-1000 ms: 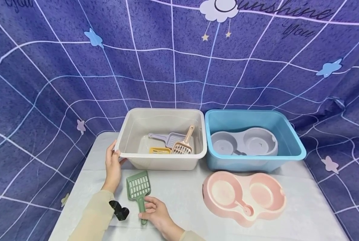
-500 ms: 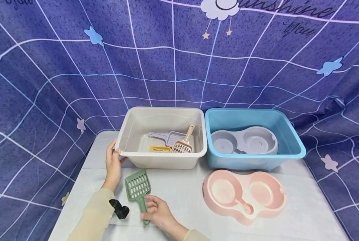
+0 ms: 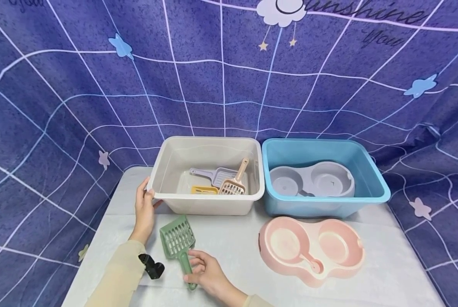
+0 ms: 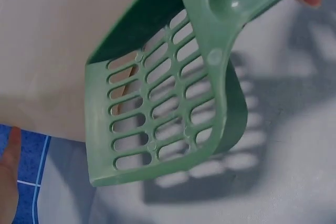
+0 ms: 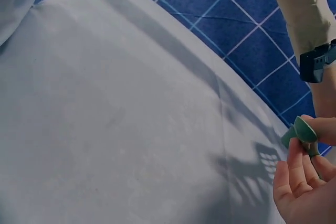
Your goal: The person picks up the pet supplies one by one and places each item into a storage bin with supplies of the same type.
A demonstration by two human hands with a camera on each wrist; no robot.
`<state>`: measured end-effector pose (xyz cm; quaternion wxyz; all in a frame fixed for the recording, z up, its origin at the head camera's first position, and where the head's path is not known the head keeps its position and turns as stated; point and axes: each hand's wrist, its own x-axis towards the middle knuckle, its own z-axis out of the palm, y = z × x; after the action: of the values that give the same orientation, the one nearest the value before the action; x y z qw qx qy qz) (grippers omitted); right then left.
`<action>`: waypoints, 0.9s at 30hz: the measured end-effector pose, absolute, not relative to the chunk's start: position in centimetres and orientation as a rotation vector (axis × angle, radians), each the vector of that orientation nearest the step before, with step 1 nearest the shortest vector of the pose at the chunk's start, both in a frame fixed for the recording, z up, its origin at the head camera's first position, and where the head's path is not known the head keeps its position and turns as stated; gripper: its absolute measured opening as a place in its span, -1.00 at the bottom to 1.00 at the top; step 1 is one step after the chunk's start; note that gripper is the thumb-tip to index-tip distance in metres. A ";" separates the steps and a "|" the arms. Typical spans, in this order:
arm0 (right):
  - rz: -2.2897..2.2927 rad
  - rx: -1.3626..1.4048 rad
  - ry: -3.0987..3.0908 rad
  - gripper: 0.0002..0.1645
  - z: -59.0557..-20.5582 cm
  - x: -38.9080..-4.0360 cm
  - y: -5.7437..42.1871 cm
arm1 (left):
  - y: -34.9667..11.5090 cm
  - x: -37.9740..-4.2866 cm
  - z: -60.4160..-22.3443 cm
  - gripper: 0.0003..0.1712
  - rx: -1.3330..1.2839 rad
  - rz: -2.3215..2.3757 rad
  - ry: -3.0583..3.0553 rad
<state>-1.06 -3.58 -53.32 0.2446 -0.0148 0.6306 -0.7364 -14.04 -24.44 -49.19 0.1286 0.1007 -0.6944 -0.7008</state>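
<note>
My right hand (image 3: pixel 209 273) pinches the handle of a green slotted litter scoop (image 3: pixel 177 237) between thumb and fingers, at the front left of the table. The scoop's head tilts up, and its slotted shadow falls on the cloth in the left wrist view. At the front left corner of a beige litter box (image 3: pixel 207 206), my left hand (image 3: pixel 144 213) holds the rim with its fingers. Inside that box lie a purple scoop (image 3: pixel 223 175), a tan scoop (image 3: pixel 232 187) and a yellow scoop (image 3: pixel 203 190), the last partly hidden by the front wall.
A blue litter box (image 3: pixel 328 207) stands right beside the beige one, with a grey double bowl (image 3: pixel 309 179) inside. In front of it lies a pink double bowl (image 3: pixel 309 251). Blue patterned cloth (image 3: pixel 229 76) hangs behind the white-covered table (image 3: pixel 244 256).
My right hand has shifted slightly right with the green scoop, and the scoop's head has tilted and turned a little. The left hand stays on the box rim.
</note>
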 end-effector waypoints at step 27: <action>-2.081 -0.114 1.560 -0.32 -52.2 -0.8 -0.8 | -25.1 -14.1 -49.3 -0.43 0.251 -2.070 -2.027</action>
<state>-0.82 -0.81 -52.15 0.2660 -0.0424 0.5778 -0.7704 -14.08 -25.05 -49.32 0.1165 0.0858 -0.6922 -0.7070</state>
